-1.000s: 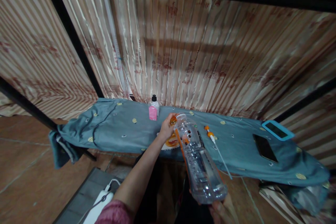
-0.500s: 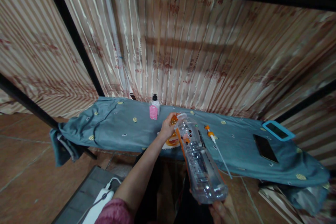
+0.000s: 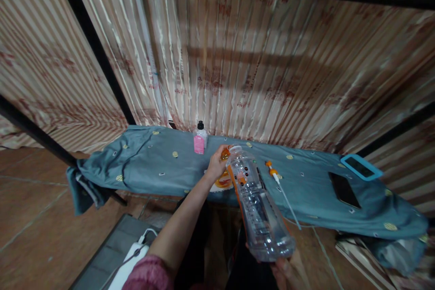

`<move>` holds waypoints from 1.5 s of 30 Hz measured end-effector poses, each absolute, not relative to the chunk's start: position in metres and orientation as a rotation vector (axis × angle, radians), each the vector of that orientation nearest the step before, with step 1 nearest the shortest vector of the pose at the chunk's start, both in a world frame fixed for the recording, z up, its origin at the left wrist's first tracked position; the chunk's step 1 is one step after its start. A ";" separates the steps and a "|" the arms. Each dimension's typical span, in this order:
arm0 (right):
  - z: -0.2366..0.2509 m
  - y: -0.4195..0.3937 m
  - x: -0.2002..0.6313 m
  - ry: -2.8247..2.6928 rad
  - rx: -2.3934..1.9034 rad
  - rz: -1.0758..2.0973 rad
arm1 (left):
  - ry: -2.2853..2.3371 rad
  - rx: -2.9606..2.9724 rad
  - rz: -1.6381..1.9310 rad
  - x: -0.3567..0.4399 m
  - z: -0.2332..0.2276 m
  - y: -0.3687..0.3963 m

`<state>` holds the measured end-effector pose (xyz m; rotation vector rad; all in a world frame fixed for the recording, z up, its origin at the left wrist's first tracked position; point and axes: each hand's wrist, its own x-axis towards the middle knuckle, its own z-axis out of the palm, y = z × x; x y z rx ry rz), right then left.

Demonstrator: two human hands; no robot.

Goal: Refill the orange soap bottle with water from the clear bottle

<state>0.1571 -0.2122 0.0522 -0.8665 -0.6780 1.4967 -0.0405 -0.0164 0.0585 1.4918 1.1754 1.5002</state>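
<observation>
Teal cloth (image 3: 142,167): one
Bottles: three; clear bottle (image 3: 260,208) across the cloth's near edge, amber bottle (image 3: 224,181) by that edge, pink-labelled bottle (image 3: 199,143) toward its far edge
Orange-white pump (image 3: 273,172): one, on the cloth
Black smartphone (image 3: 344,189): one, on the cloth's right part
Blue-framed tablet (image 3: 361,167): one, at the cloth's right end
White power strip (image 3: 127,263): one, below the cloth

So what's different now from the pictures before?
Nothing visibly changed: no grip was taken or let go. The left hand is still on the amber bottle, the right hand under the tilted clear bottle. The pink-labelled bottle, orange-and-white pump and phone stayed put too.
</observation>
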 end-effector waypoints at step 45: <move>0.046 -0.214 0.156 -0.652 -0.882 1.487 | 1.137 1.479 1.526 -0.040 0.045 -0.008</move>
